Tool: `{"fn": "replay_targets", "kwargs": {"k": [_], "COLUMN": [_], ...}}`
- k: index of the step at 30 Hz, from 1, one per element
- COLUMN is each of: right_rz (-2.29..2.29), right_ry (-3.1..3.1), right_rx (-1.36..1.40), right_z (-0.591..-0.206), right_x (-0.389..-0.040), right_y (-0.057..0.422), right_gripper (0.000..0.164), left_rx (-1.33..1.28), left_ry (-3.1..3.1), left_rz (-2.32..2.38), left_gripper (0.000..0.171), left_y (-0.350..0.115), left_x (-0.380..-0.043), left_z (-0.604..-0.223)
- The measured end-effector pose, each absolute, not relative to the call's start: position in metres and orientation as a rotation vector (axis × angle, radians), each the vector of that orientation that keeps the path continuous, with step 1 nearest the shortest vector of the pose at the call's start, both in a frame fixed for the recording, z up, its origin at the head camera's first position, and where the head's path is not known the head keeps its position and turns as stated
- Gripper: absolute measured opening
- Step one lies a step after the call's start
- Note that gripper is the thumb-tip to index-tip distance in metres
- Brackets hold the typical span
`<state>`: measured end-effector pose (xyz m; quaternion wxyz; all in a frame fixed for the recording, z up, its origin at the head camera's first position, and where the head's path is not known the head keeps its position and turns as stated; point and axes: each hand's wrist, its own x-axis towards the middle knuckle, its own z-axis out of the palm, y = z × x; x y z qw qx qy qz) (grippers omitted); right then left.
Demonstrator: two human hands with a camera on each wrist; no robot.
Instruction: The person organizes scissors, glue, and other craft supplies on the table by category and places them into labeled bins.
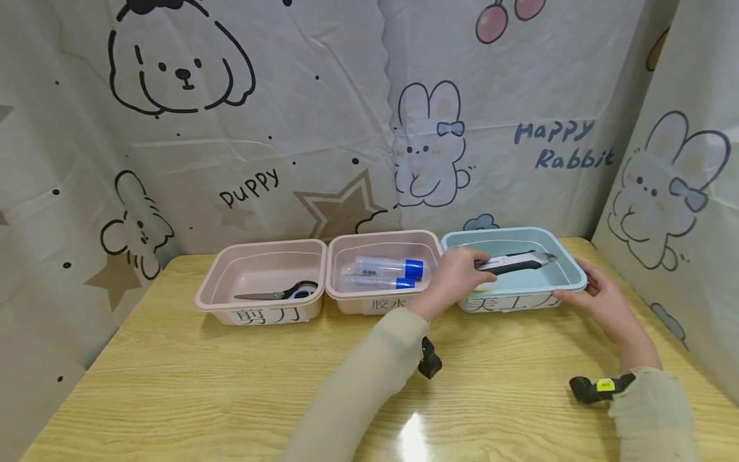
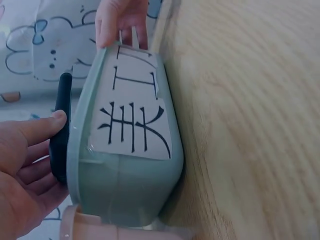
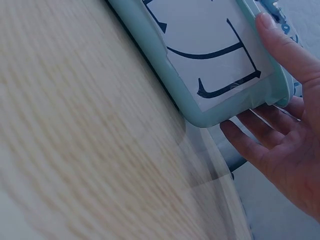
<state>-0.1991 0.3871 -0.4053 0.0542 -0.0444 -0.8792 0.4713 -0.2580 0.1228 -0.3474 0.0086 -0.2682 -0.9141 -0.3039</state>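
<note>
My left hand (image 1: pixel 453 279) pinches a black-and-white utility knife (image 1: pixel 516 262) by one end, thumb on one side and fingers on the other. The knife is above the light-blue plastic bin (image 1: pixel 568 282), at its opening. In the left wrist view the black knife (image 2: pixel 61 130) stands out past the bin's rim. Something yellow (image 1: pixel 486 286) shows inside the bin under my left fingers, too small to identify. My right hand (image 1: pixel 612 305) grips the bin's right end, thumb on the front rim (image 3: pixel 272 30) and fingers around the end wall.
A pink bin (image 1: pixel 340 296) with two blue-capped glue tubes (image 1: pixel 383 268) stands directly left of the blue bin. Beyond it is another pink bin (image 1: pixel 210 301) holding scissors (image 1: pixel 283 292). Each bin has a label in front. A printed curtain (image 1: pixel 323 128) hangs behind the wooden table (image 1: pixel 231 385).
</note>
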Motion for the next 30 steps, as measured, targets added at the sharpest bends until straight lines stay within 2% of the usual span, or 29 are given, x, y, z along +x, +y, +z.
{"fn": "replay_targets", "kwargs": {"k": [7,13,17,19,21,25,30], "right_rz": [1.428,1.426,1.425,1.427,1.435,1.450,1.434], "right_ry": [-2.678,-2.692,-2.694,-2.683,-2.667,-2.643,-2.677], "right_rx": [-0.159,-0.122,-0.156,-0.158,-0.135,-0.116,-0.128], "right_z": [-0.409,-0.404,-0.413,-0.420,-0.427,-0.434,-0.422], "right_x": [-0.201,-0.198,-0.203,-0.208,-0.213,-0.218,-0.214], "right_y": [0.389,0.384,0.391,0.396,0.400,0.402,0.394], "right_gripper": [0.087,0.088,0.090,0.090,0.091,0.090,0.091], "left_rx": [-0.772,-0.790,-0.804,-0.789,-0.750,-0.707,-0.770], "left_ry": [-2.913,-2.903,-2.899,-2.916,-2.946,-3.008,-2.986], "left_rz": [-0.840,-0.676,-0.594,-0.566,-0.560,-0.574,-0.610], "left_gripper": [0.038,0.025,0.010,0.008,0.010,0.025,0.025], "left_y": [0.129,0.132,0.135,0.137,0.138,0.138,0.132], "left_x": [-0.275,-0.281,-0.282,-0.282,-0.283,-0.283,-0.281], "left_z": [-0.352,-0.358,-0.360,-0.360,-0.360,-0.360,-0.357]}}
